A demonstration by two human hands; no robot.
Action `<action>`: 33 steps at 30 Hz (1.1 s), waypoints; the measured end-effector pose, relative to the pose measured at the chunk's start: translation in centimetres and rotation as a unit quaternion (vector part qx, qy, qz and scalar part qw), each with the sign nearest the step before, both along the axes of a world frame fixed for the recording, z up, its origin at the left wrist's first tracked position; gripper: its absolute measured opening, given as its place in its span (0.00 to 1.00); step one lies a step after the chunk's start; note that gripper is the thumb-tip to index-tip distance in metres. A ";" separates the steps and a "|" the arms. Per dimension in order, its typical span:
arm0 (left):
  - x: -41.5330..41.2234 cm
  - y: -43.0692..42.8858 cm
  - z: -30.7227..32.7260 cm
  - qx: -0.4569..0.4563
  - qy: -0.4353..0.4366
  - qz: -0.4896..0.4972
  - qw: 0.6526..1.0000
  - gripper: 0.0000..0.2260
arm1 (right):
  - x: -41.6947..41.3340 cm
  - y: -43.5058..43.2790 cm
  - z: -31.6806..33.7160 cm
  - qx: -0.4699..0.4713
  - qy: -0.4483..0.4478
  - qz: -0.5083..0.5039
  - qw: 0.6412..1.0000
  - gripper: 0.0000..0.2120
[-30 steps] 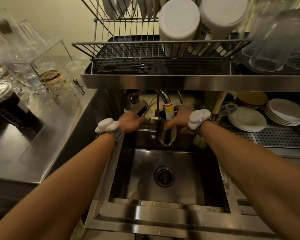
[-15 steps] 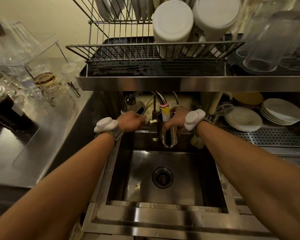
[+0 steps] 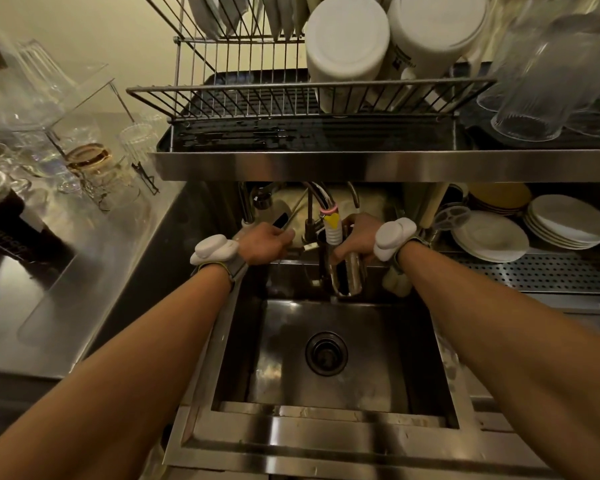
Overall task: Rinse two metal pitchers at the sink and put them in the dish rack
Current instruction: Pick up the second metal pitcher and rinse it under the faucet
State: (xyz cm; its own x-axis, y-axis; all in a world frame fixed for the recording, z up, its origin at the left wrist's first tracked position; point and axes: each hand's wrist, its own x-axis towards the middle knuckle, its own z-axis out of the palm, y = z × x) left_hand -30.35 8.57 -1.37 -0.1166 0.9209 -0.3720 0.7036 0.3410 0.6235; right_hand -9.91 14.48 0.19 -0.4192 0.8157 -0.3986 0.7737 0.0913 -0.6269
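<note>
1. The right hand (image 3: 355,233) is clenched round a metal pitcher (image 3: 347,271), fingers wrapped over its upper part.
2. The pitcher hangs over the back edge of the sink (image 3: 326,408), at 12 o'clock from the drain (image 3: 326,354), not resting on the basin floor.
3. The tap (image 3: 321,197) curves down from 12 o'clock. Its white ribbed nozzle (image 3: 333,232) meets the top of the pitcher.
4. The left hand (image 3: 267,242) is at 11 o'clock from the drain, just beside the tap, its fingers curled round a thin metal lever (image 3: 297,213).
5. Each wrist carries a white band: the left band (image 3: 213,249) and the right band (image 3: 394,237).
6. The dish rack (image 3: 257,98) stands on a steel shelf (image 3: 361,166) above the sink, farther out at 12 o'clock. Two white containers (image 3: 349,46) sit upside down in its right half.
7. Clear glasses (image 3: 541,81) stand upside down at 1 o'clock on the same shelf.
8. Stacked white plates (image 3: 489,237) lie under the shelf at 2 o'clock.
9. The steel counter (image 3: 84,289) stretches away at 9 o'clock, with more glassware (image 3: 90,161) at 10 o'clock.
</note>
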 end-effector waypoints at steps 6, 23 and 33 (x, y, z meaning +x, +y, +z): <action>2.6 0.5 -0.2 -0.021 -0.008 -0.015 1.000 0.22 | 0.1 -0.2 -1.4 0.000 0.050 -0.027 0.998 0.37; 4.4 0.6 -1.0 -0.033 0.178 -0.088 0.979 0.12 | 3.0 -1.9 -3.1 -0.054 0.000 0.006 0.999 0.38; 5.4 -0.4 1.8 0.048 0.314 -0.173 0.932 0.11 | 3.6 -1.9 -3.2 -0.039 -0.014 0.000 0.999 0.34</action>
